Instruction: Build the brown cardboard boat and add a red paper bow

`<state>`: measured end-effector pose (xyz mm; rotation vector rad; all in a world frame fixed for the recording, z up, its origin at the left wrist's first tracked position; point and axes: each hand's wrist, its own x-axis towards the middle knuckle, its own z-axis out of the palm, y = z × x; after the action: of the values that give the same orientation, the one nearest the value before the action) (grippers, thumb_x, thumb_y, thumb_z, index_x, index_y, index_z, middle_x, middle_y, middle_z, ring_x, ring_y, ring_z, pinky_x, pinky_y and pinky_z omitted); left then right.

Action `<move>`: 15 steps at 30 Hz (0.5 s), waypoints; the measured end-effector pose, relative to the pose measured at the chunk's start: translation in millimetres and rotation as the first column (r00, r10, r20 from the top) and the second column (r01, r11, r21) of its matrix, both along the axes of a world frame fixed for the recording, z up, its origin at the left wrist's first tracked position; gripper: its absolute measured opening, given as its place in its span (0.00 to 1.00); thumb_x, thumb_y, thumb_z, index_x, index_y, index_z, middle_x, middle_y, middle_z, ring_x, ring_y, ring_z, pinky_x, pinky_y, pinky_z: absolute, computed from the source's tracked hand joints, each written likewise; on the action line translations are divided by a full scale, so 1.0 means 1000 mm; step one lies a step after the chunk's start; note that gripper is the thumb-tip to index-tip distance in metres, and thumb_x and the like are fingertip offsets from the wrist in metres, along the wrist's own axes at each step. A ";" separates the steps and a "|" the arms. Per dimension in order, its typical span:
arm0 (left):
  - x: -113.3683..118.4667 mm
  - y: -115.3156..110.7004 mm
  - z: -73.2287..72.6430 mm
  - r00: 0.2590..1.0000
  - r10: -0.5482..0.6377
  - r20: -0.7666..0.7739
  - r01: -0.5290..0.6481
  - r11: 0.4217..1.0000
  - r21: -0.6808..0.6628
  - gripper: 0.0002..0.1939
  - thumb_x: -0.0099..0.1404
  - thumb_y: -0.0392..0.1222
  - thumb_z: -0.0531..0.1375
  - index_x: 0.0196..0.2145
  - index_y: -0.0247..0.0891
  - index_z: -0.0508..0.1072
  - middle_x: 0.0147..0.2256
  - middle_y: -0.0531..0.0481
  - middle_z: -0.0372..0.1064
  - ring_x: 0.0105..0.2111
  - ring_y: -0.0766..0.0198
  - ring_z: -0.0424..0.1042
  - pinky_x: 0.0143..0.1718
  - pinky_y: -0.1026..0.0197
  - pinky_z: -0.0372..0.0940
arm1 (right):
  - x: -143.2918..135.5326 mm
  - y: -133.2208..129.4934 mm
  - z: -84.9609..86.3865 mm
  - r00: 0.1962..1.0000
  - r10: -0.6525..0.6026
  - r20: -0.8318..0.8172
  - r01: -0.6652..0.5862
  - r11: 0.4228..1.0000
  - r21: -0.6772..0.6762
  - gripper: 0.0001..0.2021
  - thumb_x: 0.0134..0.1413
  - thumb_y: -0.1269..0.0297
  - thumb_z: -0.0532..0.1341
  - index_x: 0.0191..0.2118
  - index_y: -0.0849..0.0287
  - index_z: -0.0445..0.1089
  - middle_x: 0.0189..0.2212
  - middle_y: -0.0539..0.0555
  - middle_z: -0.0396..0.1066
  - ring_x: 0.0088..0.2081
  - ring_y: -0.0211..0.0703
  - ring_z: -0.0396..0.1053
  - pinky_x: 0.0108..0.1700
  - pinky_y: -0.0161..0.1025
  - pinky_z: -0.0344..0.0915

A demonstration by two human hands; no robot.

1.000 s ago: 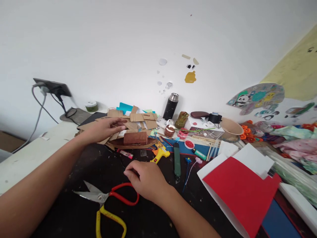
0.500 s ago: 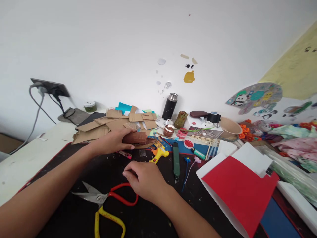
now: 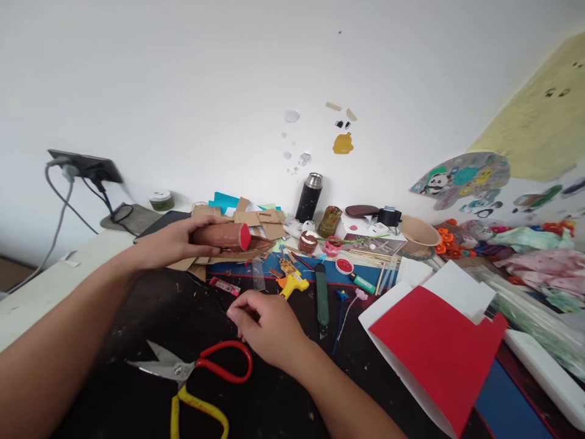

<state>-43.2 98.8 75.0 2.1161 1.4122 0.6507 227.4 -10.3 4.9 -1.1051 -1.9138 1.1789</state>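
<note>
My left hand (image 3: pixel 183 241) is wrapped round a brown cylinder (image 3: pixel 217 236) that lies roughly level, its red round end facing right. Underneath it are flat cardboard pieces (image 3: pixel 258 218). My right hand (image 3: pixel 269 326) is over the dark mat with its fingers curled together; whatever they may hold is hidden. Just left of that hand lie large scissors (image 3: pixel 183 372), blades apart, with one red and one yellow handle. Beyond its knuckles is a yellow glue gun (image 3: pixel 292 284). A small pink packet (image 3: pixel 225 285) rests between the two hands.
A green utility knife (image 3: pixel 322 296) and thin flower stems (image 3: pixel 340 317) lie right of centre. Red card (image 3: pixel 439 347) on white sheets covers the right side. At the back stand a black flask (image 3: pixel 309 198) and small paint pots (image 3: pixel 308 241). Cables hang from a wall socket (image 3: pixel 85 167).
My left hand has shifted left with the brown cylinder, and its red end now shows. Some cardboard under that arm has been pushed or covered. The right hand has stayed nearly in place.
</note>
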 end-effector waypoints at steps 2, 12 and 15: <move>-0.004 -0.003 0.006 0.994 0.008 0.108 0.000 0.997 -0.074 0.41 0.63 0.58 0.72 0.68 0.37 0.72 0.64 0.42 0.77 0.61 0.41 0.75 0.66 0.44 0.69 | 0.000 0.002 -0.004 0.991 -0.025 -0.133 0.007 0.991 -0.135 0.05 0.71 0.62 0.66 0.41 0.55 0.77 0.25 0.45 0.75 0.26 0.39 0.75 0.35 0.35 0.69; 0.002 -0.019 0.020 0.942 -0.176 0.286 0.216 0.970 -0.112 0.32 0.64 0.46 0.71 0.65 0.42 0.74 0.75 0.37 0.64 0.70 0.38 0.68 0.65 0.43 0.72 | 0.006 0.023 -0.006 0.817 -0.219 -0.534 -0.121 0.839 -0.530 0.34 0.55 0.27 0.70 0.43 0.58 0.72 0.25 0.47 0.76 0.20 0.38 0.74 0.19 0.30 0.62; 0.007 -0.024 0.022 0.938 -0.277 0.208 0.292 0.955 -0.045 0.26 0.68 0.44 0.68 0.63 0.48 0.78 0.78 0.44 0.60 0.75 0.39 0.63 0.70 0.40 0.68 | 0.007 0.026 -0.009 0.770 -0.266 -0.580 -0.153 0.805 -0.573 0.36 0.56 0.24 0.69 0.43 0.59 0.72 0.28 0.50 0.80 0.20 0.39 0.76 0.18 0.30 0.62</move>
<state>-36.5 74.4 97.2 2.0765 0.9820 0.6615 234.4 15.4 -4.5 -0.8610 -0.9745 1.9010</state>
